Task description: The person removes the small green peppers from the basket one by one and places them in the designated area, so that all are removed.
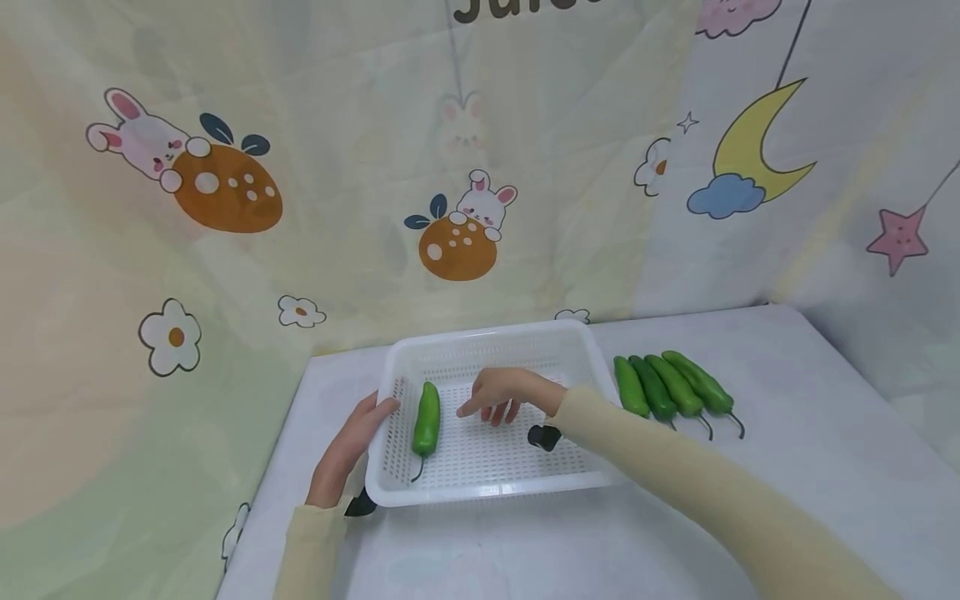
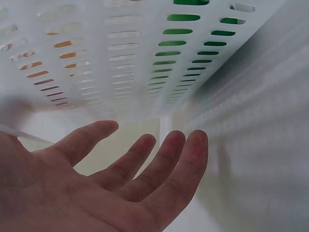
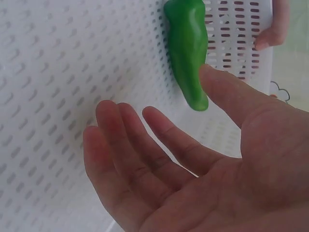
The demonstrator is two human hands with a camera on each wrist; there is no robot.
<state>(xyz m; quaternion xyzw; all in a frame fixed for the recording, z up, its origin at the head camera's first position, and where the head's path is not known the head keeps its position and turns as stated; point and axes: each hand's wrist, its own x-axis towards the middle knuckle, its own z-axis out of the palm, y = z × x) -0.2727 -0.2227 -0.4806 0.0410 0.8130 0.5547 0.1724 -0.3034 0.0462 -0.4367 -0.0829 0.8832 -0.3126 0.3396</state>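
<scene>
A white perforated plastic basket (image 1: 502,490) stands on the table with one green chili pepper (image 1: 426,421) lying in its left part. At the basket's left wall is my left hand (image 1: 352,446): its thumb touches the rim, while its other fingers (image 2: 164,179) extend loosely outside the slotted wall. My right hand (image 1: 502,393) hovers inside the basket, right of the pepper, its fingers relaxed and slightly bent around nothing. In the right wrist view, the thumb overlaps the edge of the pepper (image 3: 188,53), and the fingertips are over the perforated floor.
Several more green chili peppers (image 1: 678,387) lie side by side on the white table (image 1: 810,400), just right of the basket. A printed cloth (image 1: 360,167) with cartoon rabbits hangs behind the table's back edge and along its sides.
</scene>
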